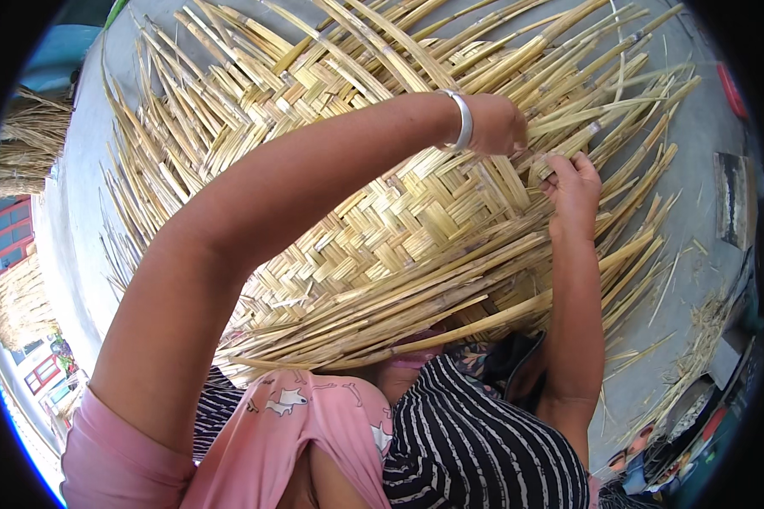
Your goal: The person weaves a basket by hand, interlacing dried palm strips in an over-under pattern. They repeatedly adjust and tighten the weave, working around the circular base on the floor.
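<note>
A large woven mat (416,216) of split cane strips lies in front of me, its middle a tight zigzag weave. Long loose strips (373,310) fan out from its edges. My left hand (492,125), with a silver bangle (463,123) at the wrist, reaches across to the mat's right part. Its fingers are curled closed and partly blurred; what they hold, if anything, is hidden. Just beside it, my right hand (575,188) pinches a cane strip (545,167) between thumb and fingers. Both hands are close together above the weave.
Grey floor (632,339) surrounds the mat. Cane scraps (696,331) and assorted items lie at the right. A dark-edged flat block (733,199) and a red object (730,89) are at the far right. Bundles of dry stalks (25,140) stand at the far left.
</note>
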`<state>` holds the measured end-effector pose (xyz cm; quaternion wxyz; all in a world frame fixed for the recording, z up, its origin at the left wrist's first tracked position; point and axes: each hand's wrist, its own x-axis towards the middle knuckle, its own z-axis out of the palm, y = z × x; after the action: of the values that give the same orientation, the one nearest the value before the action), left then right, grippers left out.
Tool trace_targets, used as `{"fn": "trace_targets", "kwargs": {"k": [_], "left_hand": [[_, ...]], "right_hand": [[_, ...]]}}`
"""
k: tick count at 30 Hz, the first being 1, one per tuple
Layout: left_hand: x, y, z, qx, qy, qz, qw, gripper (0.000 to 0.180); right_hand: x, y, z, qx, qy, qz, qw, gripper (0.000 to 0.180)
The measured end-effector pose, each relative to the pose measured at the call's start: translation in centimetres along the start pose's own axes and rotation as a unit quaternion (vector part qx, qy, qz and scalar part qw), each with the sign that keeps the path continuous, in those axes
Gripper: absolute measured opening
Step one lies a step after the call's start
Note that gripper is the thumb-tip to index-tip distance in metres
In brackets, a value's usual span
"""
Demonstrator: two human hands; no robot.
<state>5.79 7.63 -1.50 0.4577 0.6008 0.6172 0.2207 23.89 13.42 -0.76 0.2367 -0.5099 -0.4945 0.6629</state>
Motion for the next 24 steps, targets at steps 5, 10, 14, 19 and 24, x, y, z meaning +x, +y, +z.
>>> {"fn": "trace_targets", "kwargs": {"k": [5, 10, 14, 19, 24], "left_hand": [[-1.2, 0.9, -1.6, -0.141, -0.083, -0.141, 0.976, 0.032], [-2.0, -0.9, -1.2, -0.234, -0.082, -0.176, 0.953, 0.032], [-3.1, -1.9, -1.2, -0.164, -0.092, -0.140, 0.972, 0.046], [-4.0, -0.5, -1.4, -0.107, -0.138, -0.117, 0.978, 0.056], [-3.7, 0.1, -1.1, -0.085, -0.138, -0.142, 0.976, 0.061]], "right_hand": [[-0.7, 0.6, -0.3, 0.027, 0.008, -0.034, 0.999, 0.006], [-1.5, 1.7, 0.4, 0.003, 0.012, -0.158, 0.987, 0.006], [-0.3, 1.6, 0.2, 0.014, 0.023, -0.091, 0.996, 0.005], [0.3, 1.8, 0.2, -0.011, 0.027, -0.076, 0.997, 0.005], [0.6, 2.2, -0.2, -0.008, 0.017, -0.075, 0.997, 0.005]]}}
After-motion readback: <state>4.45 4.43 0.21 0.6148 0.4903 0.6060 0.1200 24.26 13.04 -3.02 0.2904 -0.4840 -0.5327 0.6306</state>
